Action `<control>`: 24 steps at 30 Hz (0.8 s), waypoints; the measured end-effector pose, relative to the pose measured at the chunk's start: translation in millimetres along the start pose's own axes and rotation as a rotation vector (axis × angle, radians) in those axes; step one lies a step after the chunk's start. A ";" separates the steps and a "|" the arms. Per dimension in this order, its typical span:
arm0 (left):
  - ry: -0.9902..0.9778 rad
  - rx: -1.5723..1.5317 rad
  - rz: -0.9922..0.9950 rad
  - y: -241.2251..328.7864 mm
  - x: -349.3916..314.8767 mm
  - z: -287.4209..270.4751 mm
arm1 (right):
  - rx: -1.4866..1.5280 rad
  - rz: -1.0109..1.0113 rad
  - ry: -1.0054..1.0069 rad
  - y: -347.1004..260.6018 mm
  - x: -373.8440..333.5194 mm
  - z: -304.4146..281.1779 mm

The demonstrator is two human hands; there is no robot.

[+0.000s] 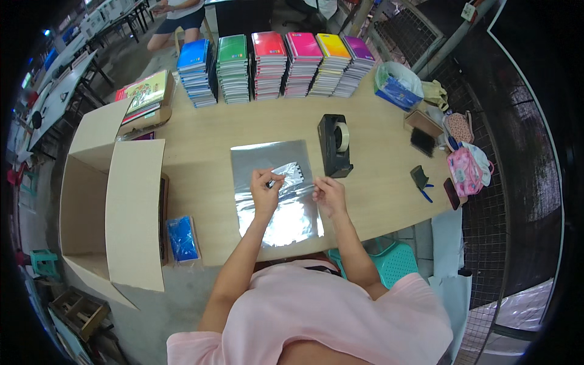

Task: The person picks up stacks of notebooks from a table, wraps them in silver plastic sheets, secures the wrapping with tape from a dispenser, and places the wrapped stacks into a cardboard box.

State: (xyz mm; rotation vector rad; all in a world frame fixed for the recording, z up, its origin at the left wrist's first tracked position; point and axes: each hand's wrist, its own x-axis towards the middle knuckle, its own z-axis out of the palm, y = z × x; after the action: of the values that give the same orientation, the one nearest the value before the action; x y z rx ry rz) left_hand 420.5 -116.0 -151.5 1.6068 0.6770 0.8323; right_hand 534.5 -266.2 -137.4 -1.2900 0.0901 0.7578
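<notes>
I am pinching a clear plastic sleeve (291, 182) between my left hand (266, 187) and right hand (329, 193), both closed on its edges, over a silver sheet (274, 188) at the near middle of the bench (377, 176). I judge the slippery film could crease or slide if my grip loosens. The sleeve's long axis is running left to right, tilting slightly far-left.
</notes>
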 end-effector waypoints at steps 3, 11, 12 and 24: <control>0.009 -0.031 0.023 7.7 -2.2 5.1 | -0.370 -0.143 -0.120 -28.1 -19.7 50.5; -0.003 0.065 0.025 11.1 -5.4 5.9 | -0.810 -0.289 0.105 -1.2 -21.9 43.4; -0.039 0.086 -0.041 15.1 -5.5 5.0 | -0.838 -0.303 0.112 -0.4 -21.5 41.4; -0.123 -0.102 -0.124 9.2 2.0 -1.6 | -0.956 -0.133 -0.008 6.2 -16.8 27.7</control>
State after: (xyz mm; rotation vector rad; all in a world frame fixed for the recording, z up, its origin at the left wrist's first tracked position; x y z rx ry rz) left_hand 420.3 -115.3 -141.9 1.4951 0.6295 0.6617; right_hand 508.8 -248.8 -126.2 -2.1665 -0.4109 0.7061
